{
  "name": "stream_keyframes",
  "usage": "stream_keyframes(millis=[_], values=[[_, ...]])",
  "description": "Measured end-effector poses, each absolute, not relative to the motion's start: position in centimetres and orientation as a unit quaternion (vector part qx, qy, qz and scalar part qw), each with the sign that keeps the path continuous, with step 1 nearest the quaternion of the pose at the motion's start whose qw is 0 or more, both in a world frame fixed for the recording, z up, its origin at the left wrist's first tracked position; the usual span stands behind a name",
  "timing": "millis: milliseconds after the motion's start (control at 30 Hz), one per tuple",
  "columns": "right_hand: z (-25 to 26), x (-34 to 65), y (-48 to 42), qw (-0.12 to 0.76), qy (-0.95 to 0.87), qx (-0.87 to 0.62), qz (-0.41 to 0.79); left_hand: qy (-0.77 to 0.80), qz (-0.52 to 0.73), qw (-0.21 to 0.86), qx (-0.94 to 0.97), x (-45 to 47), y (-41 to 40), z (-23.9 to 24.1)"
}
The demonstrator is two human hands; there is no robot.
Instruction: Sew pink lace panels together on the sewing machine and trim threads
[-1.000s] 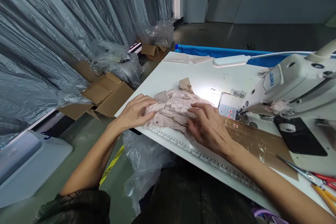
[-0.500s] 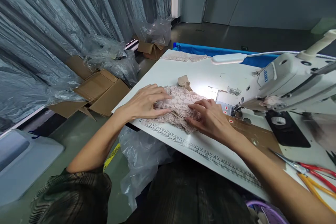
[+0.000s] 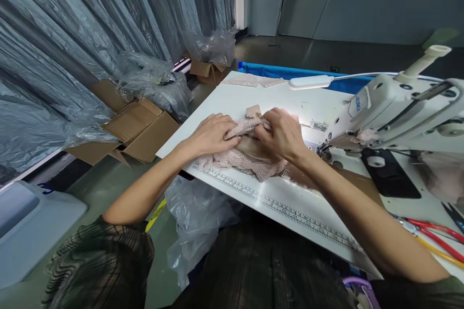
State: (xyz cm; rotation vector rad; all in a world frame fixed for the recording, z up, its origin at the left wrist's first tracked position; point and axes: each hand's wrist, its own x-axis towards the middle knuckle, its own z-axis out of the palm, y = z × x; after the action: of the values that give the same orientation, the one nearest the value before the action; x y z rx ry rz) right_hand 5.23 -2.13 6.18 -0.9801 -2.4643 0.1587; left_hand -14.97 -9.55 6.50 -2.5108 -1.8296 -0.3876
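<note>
A pale pink lace fabric (image 3: pixel 242 161) lies bunched on the white sewing table (image 3: pixel 275 198), just behind a printed ruler strip along its front edge. My left hand (image 3: pixel 212 133) grips the raised left part of the lace with its fingers curled. My right hand (image 3: pixel 281 133) is closed on the same lace right beside it, lifting the upper fold off the table. The two hands nearly touch. A small tan tag or paper scrap (image 3: pixel 253 110) sits just behind them.
A white sewing machine (image 3: pixel 402 111) with a lamp arm (image 3: pixel 311 81) stands at the right. Red and yellow handled scissors (image 3: pixel 433 241) lie at the far right. Cardboard boxes (image 3: pixel 139 128) and plastic bags (image 3: pixel 195 222) are on the floor to the left. More lace pieces (image 3: pixel 255 80) lie at the table's far edge.
Both hands went from pressing flat on the lace to gripping it and lifting its upper fold. The right hand moved back and left toward the left hand.
</note>
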Motion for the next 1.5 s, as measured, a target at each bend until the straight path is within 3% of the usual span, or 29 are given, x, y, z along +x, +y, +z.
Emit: stream_keyframes(millis=[100, 233, 300, 400, 533, 600, 700, 767, 900, 1067, 1167, 1333, 1500], values=[[7.7, 4.2, -1.5, 0.321, -0.88, -0.336, 0.1, -0.624, -0.195, 0.018, -0.756, -17.2, -8.0, 8.1], [9.2, 5.4, -3.6, 0.436, -0.852, -0.268, 0.111, -0.617, -0.363, 0.143, -0.683, -18.2, -8.6, 11.7], [9.5, 7.5, -5.6, 0.486, -0.828, -0.258, 0.112, -0.583, -0.385, 0.193, -0.69, -17.0, -10.5, 13.2], [9.3, 12.1, -8.6, 0.531, -0.775, -0.302, 0.16, -0.543, -0.367, 0.137, -0.742, -13.9, -13.9, 13.6], [7.3, 18.3, -10.2, 0.399, -0.736, -0.378, 0.395, -0.467, -0.315, -0.143, -0.814, -9.3, -16.7, 10.1], [5.6, 20.4, -9.9, 0.307, -0.701, -0.422, 0.487, -0.469, -0.285, -0.186, -0.815, -7.6, -16.8, 7.5], [3.0, 22.4, -8.9, 0.234, -0.653, -0.471, 0.546, -0.48, -0.24, -0.137, -0.833, -6.5, -15.6, 4.7], [1.8, 23.1, -8.1, 0.236, -0.667, -0.496, 0.504, -0.478, -0.231, -0.049, -0.846, -6.9, -14.4, 4.3], [0.5, 24.0, -7.2, 0.24, -0.743, -0.544, 0.306, -0.492, -0.189, 0.108, -0.843, -10.0, -11.9, 5.8], [1.2, 22.8, -7.7, 0.294, -0.836, -0.46, 0.062, -0.501, -0.067, 0.064, -0.861, -13.5, -9.7, 7.0], [2.4, 20.0, -7.9, 0.342, -0.858, -0.376, 0.073, -0.493, -0.113, 0.083, -0.859, -14.8, -8.4, 7.5], [3.9, 13.5, -4.7, 0.384, -0.856, -0.324, 0.121, -0.512, -0.355, 0.241, -0.744, -17.7, -7.3, 11.1], [4.0, 6.8, 0.9, 0.25, -0.858, -0.397, 0.206, -0.53, -0.467, 0.327, -0.627, -20.4, -9.3, 12.9]])
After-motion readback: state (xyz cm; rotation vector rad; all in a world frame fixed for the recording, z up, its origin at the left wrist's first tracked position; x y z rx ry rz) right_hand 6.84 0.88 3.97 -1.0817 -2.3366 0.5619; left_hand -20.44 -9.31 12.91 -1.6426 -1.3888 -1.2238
